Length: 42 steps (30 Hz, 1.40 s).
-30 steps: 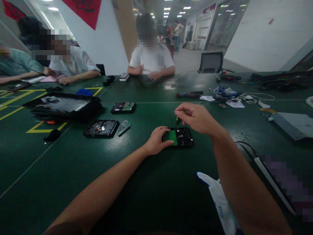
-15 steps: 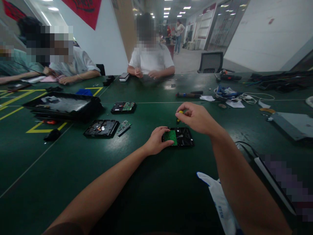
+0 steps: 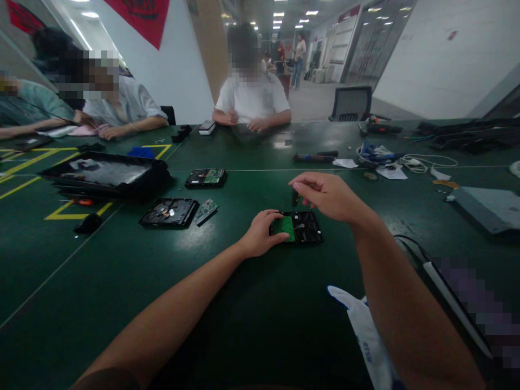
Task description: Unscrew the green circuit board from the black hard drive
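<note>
A black hard drive point(image 3: 307, 227) lies flat on the dark green table, its green circuit board point(image 3: 285, 229) facing up. My left hand point(image 3: 262, 234) grips the drive's left end, fingers at the far edge and thumb at the near edge. Over the drive's far side, my right hand point(image 3: 325, 194) has its fingers closed on a small black and yellow screwdriver point(image 3: 295, 197). The screwdriver points down toward the board. Its tip is too small to tell whether it touches a screw. To the left lie a loose circuit board point(image 3: 207, 212) and an opened hard drive point(image 3: 168, 213).
Another hard drive point(image 3: 206, 177) lies farther back, and stacked black trays point(image 3: 109, 176) stand at left. White gloves point(image 3: 365, 330) lie under my right forearm. A dark tool point(image 3: 313, 158), cables point(image 3: 377, 153) and a grey metal case point(image 3: 487, 208) are at right. Co-workers sit across the table.
My right fingers have shifted on the screwdriver and now cover its yellow top. The screwdriver has moved slightly left and nearer the board. My left hand and the hard drive stay put.
</note>
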Available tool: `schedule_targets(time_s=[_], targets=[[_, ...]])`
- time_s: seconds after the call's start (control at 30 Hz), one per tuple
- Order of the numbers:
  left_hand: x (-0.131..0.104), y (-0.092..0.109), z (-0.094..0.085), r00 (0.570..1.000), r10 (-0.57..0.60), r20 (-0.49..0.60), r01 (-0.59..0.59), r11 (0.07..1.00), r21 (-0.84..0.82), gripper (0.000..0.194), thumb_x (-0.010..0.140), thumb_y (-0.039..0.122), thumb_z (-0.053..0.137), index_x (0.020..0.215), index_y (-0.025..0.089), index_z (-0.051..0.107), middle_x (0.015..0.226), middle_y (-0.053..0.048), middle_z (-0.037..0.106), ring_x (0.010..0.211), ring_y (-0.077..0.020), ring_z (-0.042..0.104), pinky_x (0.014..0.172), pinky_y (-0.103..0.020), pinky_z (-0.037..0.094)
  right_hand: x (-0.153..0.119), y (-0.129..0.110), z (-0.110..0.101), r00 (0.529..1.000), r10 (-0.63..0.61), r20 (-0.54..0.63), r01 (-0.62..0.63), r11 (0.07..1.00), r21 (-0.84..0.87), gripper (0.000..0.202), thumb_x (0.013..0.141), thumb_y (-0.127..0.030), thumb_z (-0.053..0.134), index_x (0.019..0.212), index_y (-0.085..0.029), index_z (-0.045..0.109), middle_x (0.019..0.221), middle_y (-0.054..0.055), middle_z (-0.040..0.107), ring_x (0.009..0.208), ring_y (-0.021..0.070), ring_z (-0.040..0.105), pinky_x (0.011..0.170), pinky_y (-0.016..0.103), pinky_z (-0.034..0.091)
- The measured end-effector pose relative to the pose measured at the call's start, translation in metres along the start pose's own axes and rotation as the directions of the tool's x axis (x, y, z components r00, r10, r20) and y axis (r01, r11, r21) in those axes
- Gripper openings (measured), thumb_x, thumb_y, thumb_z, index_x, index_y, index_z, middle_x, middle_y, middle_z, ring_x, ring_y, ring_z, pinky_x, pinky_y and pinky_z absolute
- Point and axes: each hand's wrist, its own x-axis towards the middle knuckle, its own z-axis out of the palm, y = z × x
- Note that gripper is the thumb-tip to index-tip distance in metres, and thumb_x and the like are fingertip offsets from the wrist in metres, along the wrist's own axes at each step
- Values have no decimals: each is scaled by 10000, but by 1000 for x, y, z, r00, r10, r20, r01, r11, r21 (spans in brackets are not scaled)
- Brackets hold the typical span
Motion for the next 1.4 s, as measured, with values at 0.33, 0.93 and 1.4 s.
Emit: schedule_targets(time_s=[0.33, 0.93, 1.4], targets=[[0, 1, 0, 1000, 1, -1, -1, 1000, 9, 573, 893, 487, 742, 1358, 197, 575, 1465, -161, 549, 1391, -327, 504, 1188, -538, 388, 0, -1, 3, 999, 38, -5, -38, 999, 18, 250, 1010, -424, 544, 990, -215, 681, 870, 38, 729, 579, 135, 651, 566, 286, 491], [0, 0, 0, 1000, 2, 0, -2, 1000, 3, 579, 891, 483, 744, 1361, 191, 577, 1461, -169, 552, 1389, -331, 507, 1187, -546, 387, 0, -1, 3, 998, 61, -4, -61, 998, -3, 202, 991, -381, 561, 985, -210, 669, 900, 36, 724, 550, 118, 624, 563, 287, 471], [0, 2, -1, 1000, 1, -6, -1, 1000, -2, 570, 890, 478, 746, 1356, 197, 578, 1460, -166, 556, 1388, -328, 510, 1189, -544, 388, 2, 2, 1, 999, 9, -38, -10, 1000, -26, 232, 964, -401, 597, 975, -204, 718, 927, 56, 744, 735, 175, 652, 657, 306, 485]])
